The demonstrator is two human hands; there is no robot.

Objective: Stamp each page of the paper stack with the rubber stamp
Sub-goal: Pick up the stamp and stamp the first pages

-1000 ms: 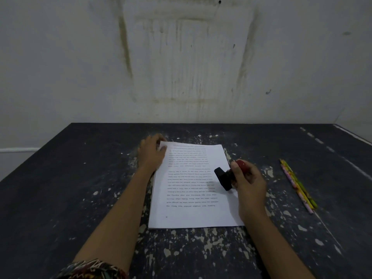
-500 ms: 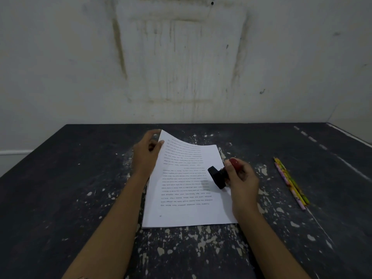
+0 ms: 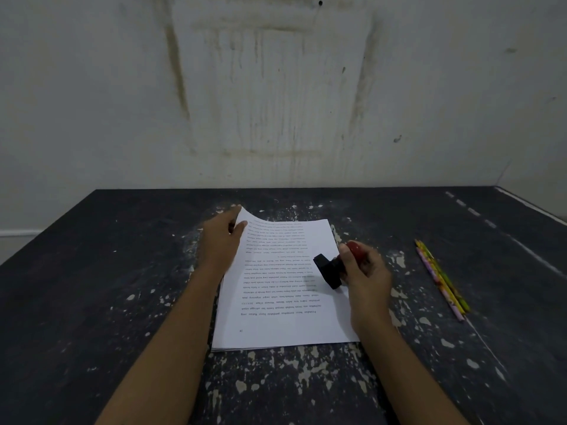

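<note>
Dark, paint-flecked table (image 3: 92,302) carries everything; paper stack (image 3: 288,332) lies flat at centre, printed text upside down to the person; prob. light but floppy, sheets thin & slick on each other, so one can slide or crease easily; best taken at a corner, i.e. where the left hand (image 3: 221,237) pinches the top sheet (image 3: 276,240), far-left corner curled up off the pile, near end lying flat; right hand (image 3: 368,280) wraps the rubber stamp (image 3: 326,269) by its red knob, black base tilted leftward over the stack's right side, can't tell if touching; stamp looks rigid & small, a one-hand job, knob the obvious hold; pencils (image 3: 441,280) lie well apart at right.
</note>
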